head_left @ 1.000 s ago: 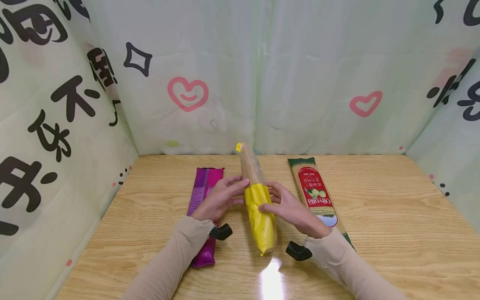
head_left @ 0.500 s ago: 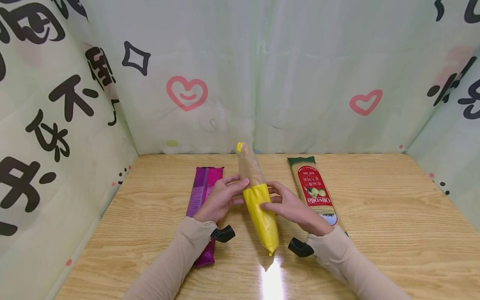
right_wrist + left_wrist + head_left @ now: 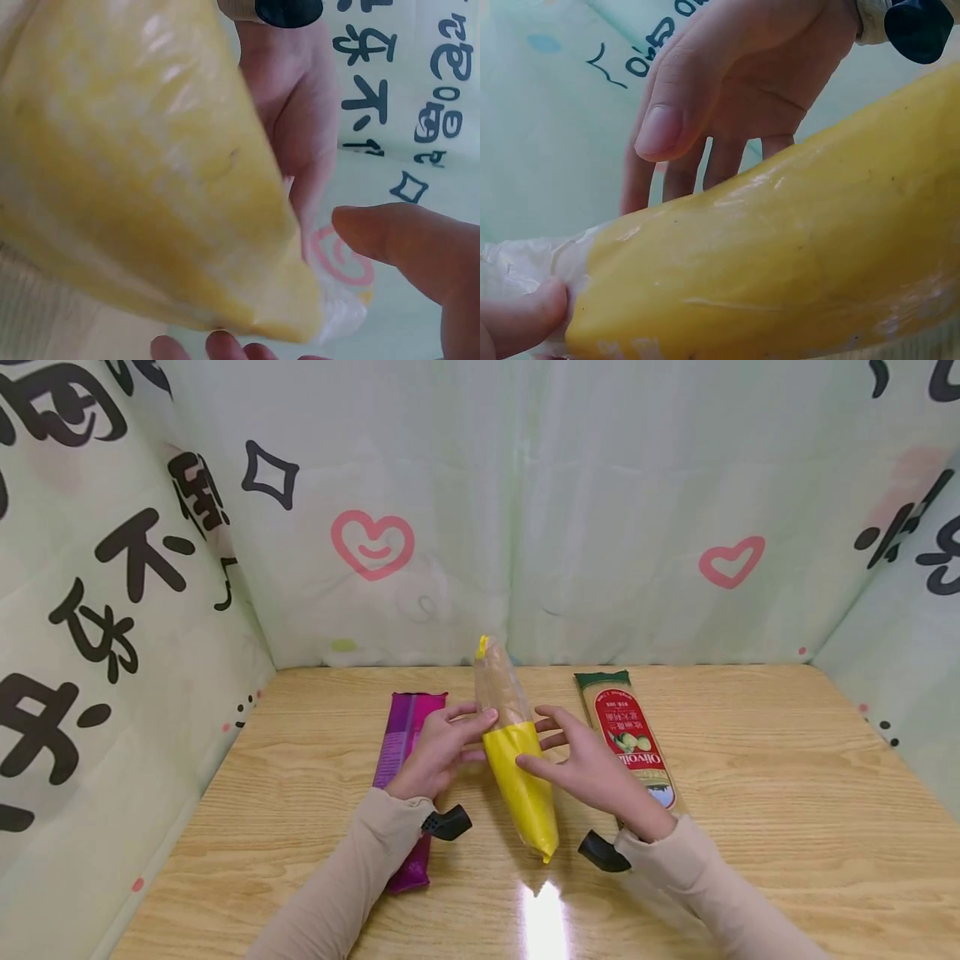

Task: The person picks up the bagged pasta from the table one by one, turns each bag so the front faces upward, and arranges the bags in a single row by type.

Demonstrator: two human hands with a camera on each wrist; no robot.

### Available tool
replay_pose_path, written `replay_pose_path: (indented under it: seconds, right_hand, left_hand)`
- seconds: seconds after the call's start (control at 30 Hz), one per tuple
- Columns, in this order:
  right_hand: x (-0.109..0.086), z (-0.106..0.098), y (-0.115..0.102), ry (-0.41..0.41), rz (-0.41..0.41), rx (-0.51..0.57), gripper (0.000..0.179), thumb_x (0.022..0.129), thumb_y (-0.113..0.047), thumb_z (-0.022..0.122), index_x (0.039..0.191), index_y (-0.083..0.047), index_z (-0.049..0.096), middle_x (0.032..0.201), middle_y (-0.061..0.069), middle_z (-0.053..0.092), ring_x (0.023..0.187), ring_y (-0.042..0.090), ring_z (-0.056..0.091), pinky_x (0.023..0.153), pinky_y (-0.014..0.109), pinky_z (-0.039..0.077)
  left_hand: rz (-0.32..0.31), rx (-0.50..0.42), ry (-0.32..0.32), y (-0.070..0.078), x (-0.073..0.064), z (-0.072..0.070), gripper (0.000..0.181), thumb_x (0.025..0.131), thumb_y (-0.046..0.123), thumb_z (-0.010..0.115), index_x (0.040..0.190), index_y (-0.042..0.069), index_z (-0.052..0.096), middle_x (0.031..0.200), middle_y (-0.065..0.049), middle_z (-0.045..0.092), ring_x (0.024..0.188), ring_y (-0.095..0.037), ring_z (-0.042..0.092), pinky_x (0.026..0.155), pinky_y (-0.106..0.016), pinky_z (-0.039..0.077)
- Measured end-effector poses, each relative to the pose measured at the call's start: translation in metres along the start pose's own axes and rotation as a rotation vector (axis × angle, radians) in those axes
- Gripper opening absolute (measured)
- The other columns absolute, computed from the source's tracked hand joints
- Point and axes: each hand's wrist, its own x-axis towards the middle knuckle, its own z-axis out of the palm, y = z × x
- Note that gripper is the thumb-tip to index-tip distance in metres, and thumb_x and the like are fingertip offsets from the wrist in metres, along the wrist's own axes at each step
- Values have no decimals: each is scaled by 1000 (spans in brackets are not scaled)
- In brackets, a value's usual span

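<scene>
Left grip (image 3: 442, 750) holds a long yellow package (image 3: 525, 806), its thumb pressing the clear film just above the yellow wrap and its fingers reaching behind. Right grip (image 3: 592, 772) stands wide, thumb spread well away from the fingers, its fingertips close to the package's side; whether they touch it, I cannot tell. The package slants over the middle of the wooden table (image 3: 795, 793), between two others, yellow-tied end pointing away from the person. No brand can be read on its wrap.

To the right lies a pasta-coloured packet with a green end (image 3: 603, 678), partly hidden by the right hand. Its red label (image 3: 624, 717) faces upside down: "Olivoilà" in white, with Chinese characters above it in smaller print. To the left, partly under the left arm, lies a purple packet (image 3: 397, 743) whose lines of pale print are too small to read. Large black characters, 不 among them, mark the left-hand curtain (image 3: 45, 527).
</scene>
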Motion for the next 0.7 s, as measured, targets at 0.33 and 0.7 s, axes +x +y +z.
replay_pose_path:
  seconds: [0.33,0.7]
  right_hand:
    - [-8,16,-11,7,-42,-122,85,84,-26,81,148,2,32,133,18,53,112,33,58,82,38,60]
    - [-9,30,-4,89,-121,-255,89,80,-15,82,149,3,29,120,17,56,94,26,56,81,40,58]
  left_hand:
    - [23,10,52,5,-5,4,47,91,23,74,129,3,56,121,-19,67,94,-20,70,75,-34,62]
    - [33,-18,73,5,-5,7,49,91,23,74,131,1,56,118,-19,68,89,-18,70,70,-30,62]
